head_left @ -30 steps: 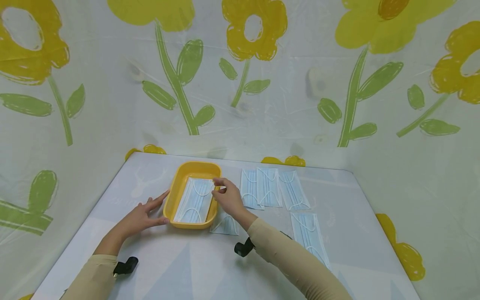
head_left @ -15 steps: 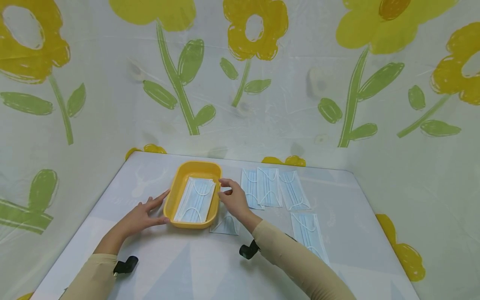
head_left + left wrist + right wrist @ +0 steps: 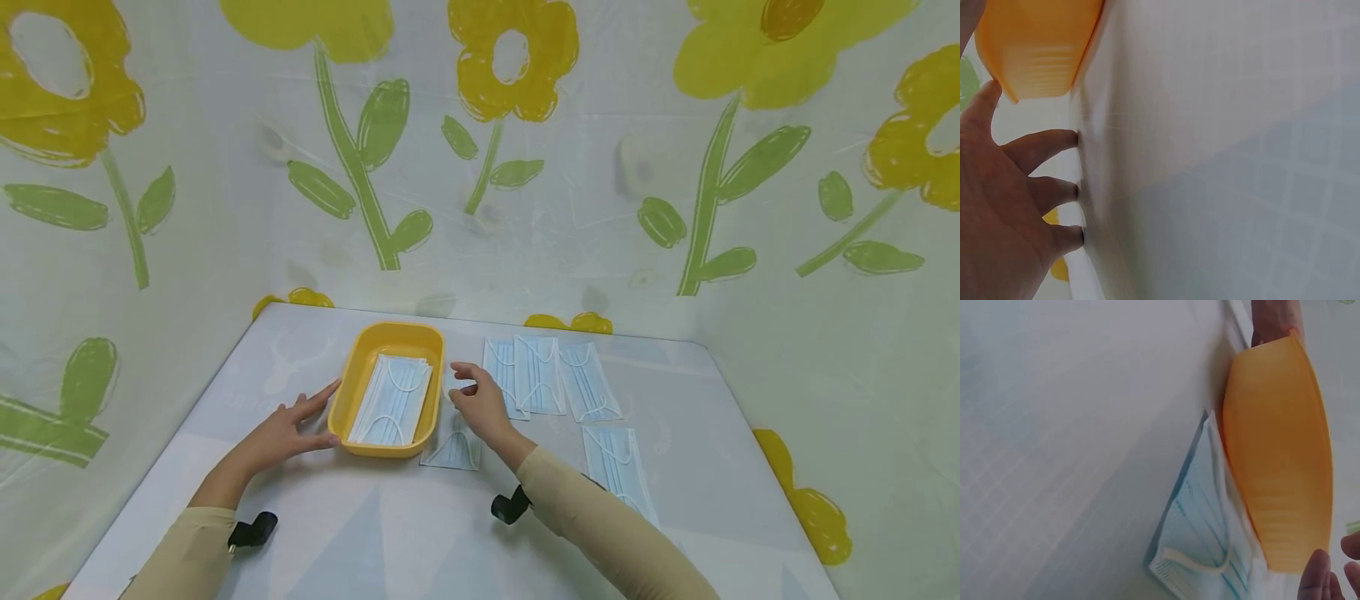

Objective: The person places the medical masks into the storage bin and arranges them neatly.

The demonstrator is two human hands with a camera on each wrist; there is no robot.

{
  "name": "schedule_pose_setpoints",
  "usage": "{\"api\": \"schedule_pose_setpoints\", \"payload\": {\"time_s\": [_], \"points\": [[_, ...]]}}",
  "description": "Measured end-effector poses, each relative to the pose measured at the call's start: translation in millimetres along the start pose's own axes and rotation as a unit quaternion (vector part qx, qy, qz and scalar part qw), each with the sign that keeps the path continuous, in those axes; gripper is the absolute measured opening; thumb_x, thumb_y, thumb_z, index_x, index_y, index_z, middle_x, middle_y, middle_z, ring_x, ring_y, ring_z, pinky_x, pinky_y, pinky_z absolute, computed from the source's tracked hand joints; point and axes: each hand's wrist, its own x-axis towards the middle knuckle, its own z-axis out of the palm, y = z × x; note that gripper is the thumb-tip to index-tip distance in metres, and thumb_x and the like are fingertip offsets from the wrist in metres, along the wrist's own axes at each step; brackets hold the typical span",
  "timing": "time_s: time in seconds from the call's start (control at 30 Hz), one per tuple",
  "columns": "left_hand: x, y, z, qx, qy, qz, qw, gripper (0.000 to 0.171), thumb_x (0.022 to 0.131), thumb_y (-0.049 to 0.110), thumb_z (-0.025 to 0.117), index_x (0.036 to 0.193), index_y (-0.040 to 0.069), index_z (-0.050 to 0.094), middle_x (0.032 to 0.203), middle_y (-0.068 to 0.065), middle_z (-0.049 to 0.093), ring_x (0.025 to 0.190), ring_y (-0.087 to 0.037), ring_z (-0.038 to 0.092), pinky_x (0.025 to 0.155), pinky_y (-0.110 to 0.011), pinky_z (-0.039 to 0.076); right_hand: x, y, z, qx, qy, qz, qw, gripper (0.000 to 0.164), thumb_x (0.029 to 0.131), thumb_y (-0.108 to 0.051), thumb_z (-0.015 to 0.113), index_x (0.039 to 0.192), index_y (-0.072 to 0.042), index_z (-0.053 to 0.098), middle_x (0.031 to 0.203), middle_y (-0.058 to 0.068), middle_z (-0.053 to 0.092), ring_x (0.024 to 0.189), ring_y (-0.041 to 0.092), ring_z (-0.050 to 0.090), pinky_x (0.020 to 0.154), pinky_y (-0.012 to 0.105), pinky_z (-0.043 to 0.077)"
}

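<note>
A yellow plastic tub (image 3: 402,338) holds a small stack of pale blue face masks (image 3: 392,398). My left hand (image 3: 288,435) spreads its fingers at the tub's left side, with a fingertip and the thumb touching its rim; in the left wrist view, other fingertips of that hand (image 3: 1007,187) rest on the table. Just right of the tub, my right hand (image 3: 483,408) hovers with bent fingers and nothing between them. Below it, another face mask (image 3: 453,452) lies against the tub's right side, partly hidden by the hand; the right wrist view shows this mask (image 3: 1194,528) lying flat.
To the right, three face masks overlap or lie close together, the middle mask (image 3: 537,379) over the left one. Nearer the front lies another mask (image 3: 617,467), its lower end behind the right sleeve (image 3: 592,517). A flower-printed curtain (image 3: 570,208) rises behind the table.
My right hand has drawn back from inside the tub's right rim, moving right over the mask beside it. The left hand, tub and stack have stayed put.
</note>
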Motion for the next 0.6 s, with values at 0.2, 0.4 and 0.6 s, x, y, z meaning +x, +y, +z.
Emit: {"api": "schedule_pose_setpoints", "payload": {"time_s": [0.2,0.4,0.6], "points": [[0.0,-0.8,-0.1,0.002,0.003,0.004,1.0,0.102,0.083,0.059,0.076,0.163,0.033,0.019,0.166,-0.019,0.022,0.147,-0.061,0.005,0.104,-0.087,0.007,-1.4,7.1,-4.0,-0.003,0.001,0.001,1.0,0.043,0.096,-0.008,0.066,0.138,-0.012,0.061,0.129,0.009,0.061,0.093,0.018,0.062,0.076,0.029,0.059],[-0.1,-1.8,-0.2,0.002,0.005,0.003,1.0,0.102,0.083,0.06,0.075,0.163,0.033,0.018,0.166,-0.018,0.022,0.147,-0.062,0.004,0.103,-0.088,0.008,-1.9,10.2,-6.9,-0.005,0.002,0.002,1.0,0.042,0.095,-0.008,0.066,0.137,-0.013,0.061,0.129,0.009,0.062,0.093,0.018,0.062,0.076,0.029,0.059],[-0.3,-0.2,-1.2,0.004,0.001,0.001,1.0,0.102,0.083,0.06,0.075,0.163,0.035,0.017,0.166,-0.019,0.021,0.145,-0.065,0.003,0.101,-0.089,0.009,-3.7,11.9,-11.2,-0.009,0.004,0.006,1.0,0.043,0.095,-0.008,0.065,0.138,-0.012,0.061,0.129,0.011,0.061,0.093,0.019,0.062,0.077,0.03,0.058]]}}
